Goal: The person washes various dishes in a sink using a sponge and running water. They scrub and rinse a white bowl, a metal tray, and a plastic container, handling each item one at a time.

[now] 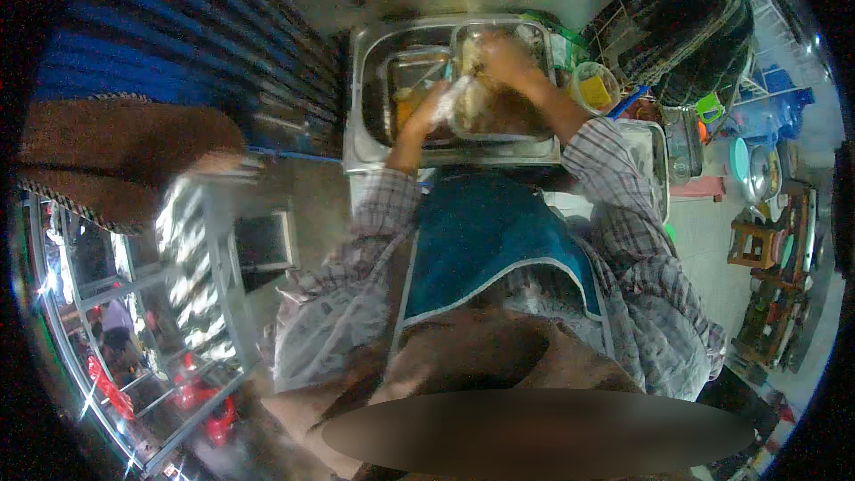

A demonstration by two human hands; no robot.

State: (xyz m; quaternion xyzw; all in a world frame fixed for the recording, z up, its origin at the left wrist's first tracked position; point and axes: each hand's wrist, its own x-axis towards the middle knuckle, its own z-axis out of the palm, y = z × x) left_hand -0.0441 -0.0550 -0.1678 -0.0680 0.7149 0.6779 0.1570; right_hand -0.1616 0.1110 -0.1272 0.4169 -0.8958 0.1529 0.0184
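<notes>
Both my hands work over a stainless-steel sink (pixel 354 113) and are blurred by motion. My left hand (pixel 431 107) is over the middle of the sink, at the left edge of a rectangular metal tray (pixel 504 137); a whitish blur lies at its fingers, and I cannot tell what it is. My right hand (pixel 511 63) reaches into that tray from the right, over pale, unclear contents. A second metal pan (pixel 417 59) sits lower in the basin to the left, with something orange (pixel 404 107) in it. Whether either hand grips anything is hidden by the blur.
Right of the sink stand a clear round tub (pixel 582 90) with a yellow thing inside and a pale rectangular tray (pixel 661 167). Farther right are a turquoise dish (pixel 738 158) and a small wooden stool (pixel 751 245). Dark blue ribbed sheeting (pixel 167 33) rises on the left.
</notes>
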